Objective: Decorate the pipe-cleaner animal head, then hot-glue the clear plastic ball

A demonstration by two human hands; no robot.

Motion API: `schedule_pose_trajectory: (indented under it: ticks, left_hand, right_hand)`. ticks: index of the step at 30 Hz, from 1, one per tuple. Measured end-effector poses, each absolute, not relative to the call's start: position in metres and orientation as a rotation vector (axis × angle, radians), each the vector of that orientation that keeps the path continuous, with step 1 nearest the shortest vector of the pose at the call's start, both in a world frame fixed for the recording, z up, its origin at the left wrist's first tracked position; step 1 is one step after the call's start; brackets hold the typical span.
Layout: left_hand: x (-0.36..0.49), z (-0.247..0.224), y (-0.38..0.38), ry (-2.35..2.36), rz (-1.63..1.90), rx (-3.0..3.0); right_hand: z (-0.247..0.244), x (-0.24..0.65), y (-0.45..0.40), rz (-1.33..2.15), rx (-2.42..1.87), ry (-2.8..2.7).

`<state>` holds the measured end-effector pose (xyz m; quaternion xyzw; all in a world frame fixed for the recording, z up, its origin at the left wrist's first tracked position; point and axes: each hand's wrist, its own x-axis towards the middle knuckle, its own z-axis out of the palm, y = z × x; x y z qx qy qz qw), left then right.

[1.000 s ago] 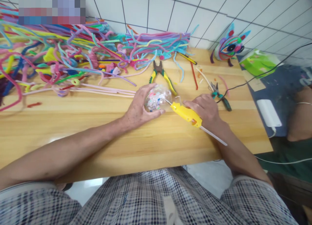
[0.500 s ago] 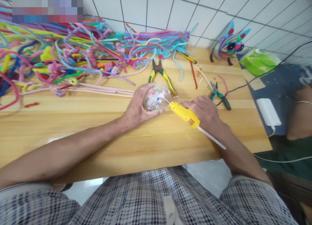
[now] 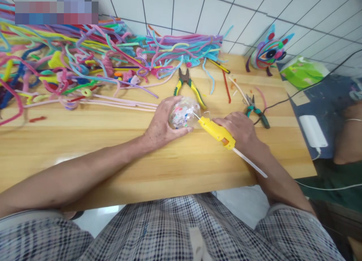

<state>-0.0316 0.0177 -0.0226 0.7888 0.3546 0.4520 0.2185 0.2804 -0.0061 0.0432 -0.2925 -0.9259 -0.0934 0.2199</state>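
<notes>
My left hand [image 3: 164, 119] is wrapped round the left side of a clear ball [image 3: 183, 114] with bits of many colours in it, held over the wooden table. In my right hand [image 3: 240, 128] is a yellow glue gun [image 3: 216, 131], closed round its handle. The gun's metal nozzle points at the right side of the ball; whether it touches, I cannot tell. A clear glue stick [image 3: 250, 163] juts from its back end. Just beyond the ball lie yellow-and-green pliers [image 3: 189, 87] with their jaws pointing away from me.
Pipe cleaners [image 3: 85, 65] in many colours heap along the back left. Green-handled pliers [image 3: 256, 112] and a black cable lie to the right. A colourful animal-head figure [image 3: 268, 54] stands at the back right. Beyond the table's right edge are a white device [image 3: 313, 131] and another person's arm [image 3: 349, 136].
The whole view has shifted slightly, so most table items appear a little further right. My left hand still holds the ball, and the glue gun keeps its place beside it.
</notes>
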Motion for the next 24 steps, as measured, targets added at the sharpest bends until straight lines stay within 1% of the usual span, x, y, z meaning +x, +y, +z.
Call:
schedule_pose_trajectory:
  ticks: [4,11,24]
  left_hand:
    - [-0.0315,-0.0217,0.0176,0.974,1.245,2.196]
    - [-0.0295,-0.025,0.0182,0.973,1.29,2.154]
    - [-0.0301,-0.0251,0.019,0.943,1.323,2.19]
  right_hand:
    - [0.0435,0.2801,-0.0045,-0.321,-0.762,-2.529]
    - [0.0424,0.282,-0.0073,-0.221,-0.793,-2.571]
    - [0.0436,0.2782,-0.0116,-0.287,-0.873,-2.603]
